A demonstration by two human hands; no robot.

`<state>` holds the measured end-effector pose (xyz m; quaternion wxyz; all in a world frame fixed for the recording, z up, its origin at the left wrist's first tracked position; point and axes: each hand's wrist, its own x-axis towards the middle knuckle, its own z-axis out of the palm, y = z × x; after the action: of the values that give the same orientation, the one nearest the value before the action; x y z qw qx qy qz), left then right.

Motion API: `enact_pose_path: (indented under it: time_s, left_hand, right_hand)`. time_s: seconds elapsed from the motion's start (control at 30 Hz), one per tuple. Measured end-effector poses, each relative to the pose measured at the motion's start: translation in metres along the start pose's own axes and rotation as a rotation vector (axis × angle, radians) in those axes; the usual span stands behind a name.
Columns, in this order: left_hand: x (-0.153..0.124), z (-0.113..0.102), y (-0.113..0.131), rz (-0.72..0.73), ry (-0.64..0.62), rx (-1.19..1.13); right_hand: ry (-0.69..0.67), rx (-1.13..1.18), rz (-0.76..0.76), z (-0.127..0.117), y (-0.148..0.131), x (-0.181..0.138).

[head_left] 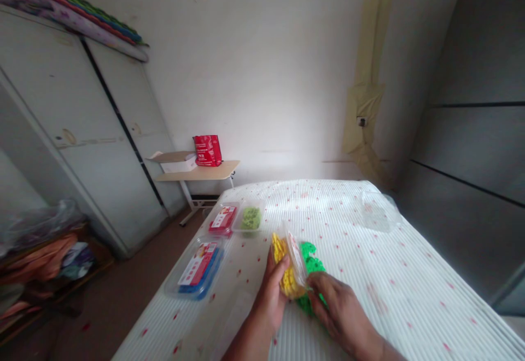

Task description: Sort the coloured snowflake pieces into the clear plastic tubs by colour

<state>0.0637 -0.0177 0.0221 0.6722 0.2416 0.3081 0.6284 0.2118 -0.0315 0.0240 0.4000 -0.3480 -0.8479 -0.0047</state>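
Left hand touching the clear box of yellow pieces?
Touching. The head view shows the left hand gripping the clear box of yellow pieces, with the thumb pressed against its side and no gap.

My left hand (pixel 274 290) and right hand (pixel 337 307) are bare, and so are both forearms, uncovered all the way to the lower edge of the frame at bottom centre.

A home bedroom: sheeted bed (pixel 389 273), tall wardrobe (pixel 82 147) under folded blankets (pixel 74 13), small side table (pixel 197 172).
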Motion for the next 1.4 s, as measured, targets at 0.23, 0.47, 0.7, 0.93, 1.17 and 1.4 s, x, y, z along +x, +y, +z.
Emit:
enact_pose_path:
  time_s: [0.23, 0.47, 0.7, 0.93, 1.17, 1.4]
  left_hand:
    - [0.002, 0.017, 0.0, 0.13, 0.124, 0.131]
    - [0.001, 0.032, -0.002, 0.182, 0.188, 0.231]
    - [0.008, 0.027, -0.011, 0.111, 0.226, 0.215]
    - [0.014, 0.014, -0.013, 0.077, 0.097, 0.092]
    - [0.009, 0.014, -0.01, 0.07, 0.084, 0.007]
    - [0.003, 0.018, -0.014, 0.116, 0.127, -0.057]
  right_hand:
    - [0.105, -0.205, 0.127, 0.01, 0.007, 0.001]
    - [0.092, -0.156, 0.206, 0.011, 0.019, -0.001]
    - [0.15, -0.148, -0.027, 0.008, 0.023, -0.001]
    - [-0.02, -0.07, 0.022, 0.004, 0.022, 0.008]
    - [-0.136, 0.068, 0.045, -0.016, 0.007, 0.021]
    - [0.102, -0.063, 0.164, 0.008, -0.01, 0.02]
